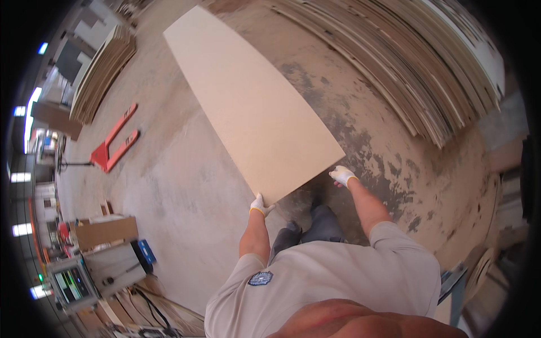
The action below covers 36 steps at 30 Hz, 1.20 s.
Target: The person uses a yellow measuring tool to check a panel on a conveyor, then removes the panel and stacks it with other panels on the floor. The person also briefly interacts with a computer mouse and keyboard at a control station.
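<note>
Clearly, the board [253, 107] is long, flat and pale tan, its face plain, reaching out over the floor [186, 186]. The left hand [261, 206] has its fingers gripping the near left corner; the right hand's [342, 176] fingers curl by the near right corner, whether holding it I cannot tell.

A dusty floor [186, 225], grey at centre left and tan with dark patches [358, 141] right of centre, carries a red pallet jack [103, 158] at the left and a broad stack of sheets [406, 67] at the upper right.
</note>
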Tool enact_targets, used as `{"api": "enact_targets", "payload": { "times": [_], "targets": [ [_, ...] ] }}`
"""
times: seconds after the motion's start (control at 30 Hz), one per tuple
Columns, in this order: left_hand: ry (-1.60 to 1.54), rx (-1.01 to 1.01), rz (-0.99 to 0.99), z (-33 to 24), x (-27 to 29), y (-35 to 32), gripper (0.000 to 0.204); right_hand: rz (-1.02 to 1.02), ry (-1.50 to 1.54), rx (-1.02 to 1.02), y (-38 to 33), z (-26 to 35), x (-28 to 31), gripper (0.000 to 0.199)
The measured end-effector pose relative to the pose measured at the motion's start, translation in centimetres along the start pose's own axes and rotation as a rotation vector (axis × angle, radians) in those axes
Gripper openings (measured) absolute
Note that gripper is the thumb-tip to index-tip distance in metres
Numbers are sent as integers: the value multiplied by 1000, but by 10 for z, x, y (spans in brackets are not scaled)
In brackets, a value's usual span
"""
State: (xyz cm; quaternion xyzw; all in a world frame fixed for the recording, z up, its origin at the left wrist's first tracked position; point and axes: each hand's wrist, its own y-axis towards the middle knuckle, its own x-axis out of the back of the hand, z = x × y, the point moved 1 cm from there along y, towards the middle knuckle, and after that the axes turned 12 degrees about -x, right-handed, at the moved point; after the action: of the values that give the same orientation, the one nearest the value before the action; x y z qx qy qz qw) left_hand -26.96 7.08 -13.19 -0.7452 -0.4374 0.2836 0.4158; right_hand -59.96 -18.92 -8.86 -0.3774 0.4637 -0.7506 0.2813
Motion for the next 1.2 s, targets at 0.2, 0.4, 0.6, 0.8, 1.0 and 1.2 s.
{"api": "enact_targets", "payload": {
  "times": [0.2,0.4,0.6,0.8,1.0,1.2],
  "targets": [
    [1252,-316,111,-9,10,-9,73,-123,219,152,-86,-107,-37,26],
    [1598,-906,-113,26,-38,-101,61,-71,388,-106,-177,-326,-186,27],
    [1713,-1344,404,69,-168,-122,60,-29,562,-648,-284,-537,-316,39],
    [1625,-1317,1384,163,-283,-150,45,-107,935,-737,-318,-598,-365,40],
    [3080,-1504,2012,356,-255,-175,20,-345,1032,-396,-331,-598,-328,33],
    [2378,-943,1989,552,-284,-236,39,-950,1170,-324,-399,-655,-261,26]
  ]
}}
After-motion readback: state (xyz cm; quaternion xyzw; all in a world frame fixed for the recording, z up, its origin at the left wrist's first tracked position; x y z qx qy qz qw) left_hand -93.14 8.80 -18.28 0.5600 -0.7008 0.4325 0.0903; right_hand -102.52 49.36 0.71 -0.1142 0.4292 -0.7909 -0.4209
